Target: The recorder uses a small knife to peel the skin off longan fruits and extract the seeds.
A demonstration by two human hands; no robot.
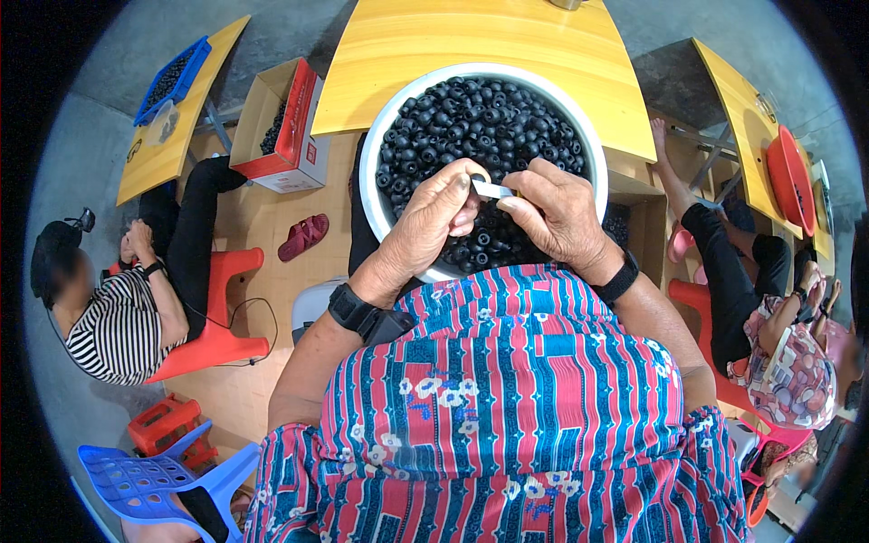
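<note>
Head view: basin (369, 172) overlaps the yellow table (480, 36), a carton (296, 127) at left.

Grey, mottled walls (299, 32) rise beyond the tabletop's (489, 36) far corners, above a pale tan floor (262, 217). Off the tabletop's left and right edges stand two more yellow tables (195, 118) on metal legs. Red plastic stools (222, 312) flank the near side; well behind, at left, is a blue chair (136, 484) pierced with holes. Shadow darkens the space beneath the right-hand table.
</note>
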